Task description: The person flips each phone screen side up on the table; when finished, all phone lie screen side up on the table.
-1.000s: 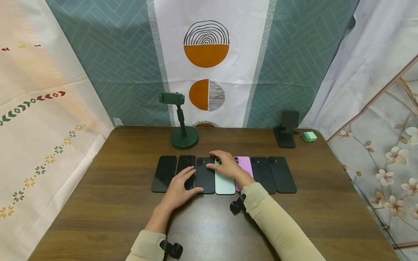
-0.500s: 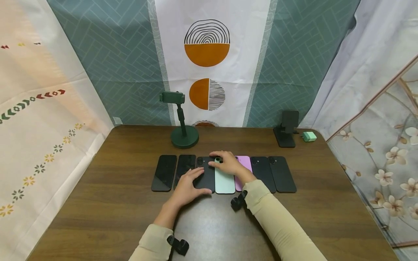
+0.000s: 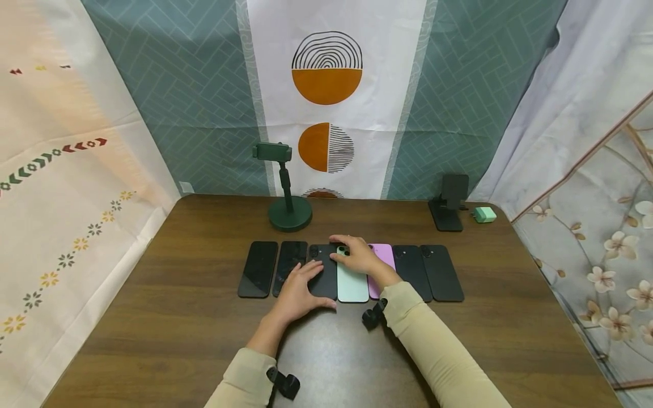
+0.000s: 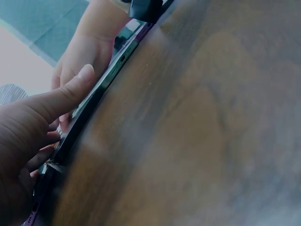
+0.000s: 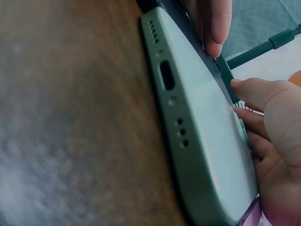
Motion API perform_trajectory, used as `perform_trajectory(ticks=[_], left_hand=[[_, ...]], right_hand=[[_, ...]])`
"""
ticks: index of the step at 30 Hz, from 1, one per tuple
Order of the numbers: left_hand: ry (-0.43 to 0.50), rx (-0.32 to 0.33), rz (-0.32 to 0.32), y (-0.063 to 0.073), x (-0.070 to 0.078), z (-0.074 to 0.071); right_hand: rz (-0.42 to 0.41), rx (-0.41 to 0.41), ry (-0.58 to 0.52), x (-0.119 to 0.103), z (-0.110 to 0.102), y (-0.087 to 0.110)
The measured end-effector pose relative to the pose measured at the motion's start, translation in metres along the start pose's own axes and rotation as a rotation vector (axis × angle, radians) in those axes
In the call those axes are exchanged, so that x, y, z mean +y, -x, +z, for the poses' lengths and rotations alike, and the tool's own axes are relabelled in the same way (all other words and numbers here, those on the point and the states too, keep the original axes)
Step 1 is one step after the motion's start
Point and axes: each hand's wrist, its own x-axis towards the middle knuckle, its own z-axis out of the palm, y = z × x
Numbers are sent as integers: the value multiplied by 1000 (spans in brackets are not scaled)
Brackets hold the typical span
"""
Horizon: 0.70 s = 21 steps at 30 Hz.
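Observation:
Several smartphones lie side by side in a row on the brown table. My left hand spans the dark phone with a camera bump, fingers over its face and thumb stretched along its near edge. At the far end of the mint green phone is my right hand, its fingers around the camera corner and its thumb near the border with the dark phone. The mint phone's charging port faces the right wrist camera. Neither hand lifts a phone.
Left of the hands lie two black glossy phones; to the right, a pink phone and two dark ones. Behind stand a green phone stand, a black stand and a mint charger plug.
My left hand has slid right along the row, its thumb now reaching the near corner of the dark phone beside the mint one. My right hand has barely moved.

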Motion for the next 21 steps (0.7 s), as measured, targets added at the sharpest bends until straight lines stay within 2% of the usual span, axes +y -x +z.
perform_trajectory(ticks=[9,17,21], left_hand=[[14,17,-28,1,0,-4],[85,10,86,-4,-1,-2],[80,0,57,-3,-1,-1]], right_hand=[[2,0,2,1,1,-1],[0,11,-6,3,-1,-1],[-10,-1,-4,4,-2,0]])
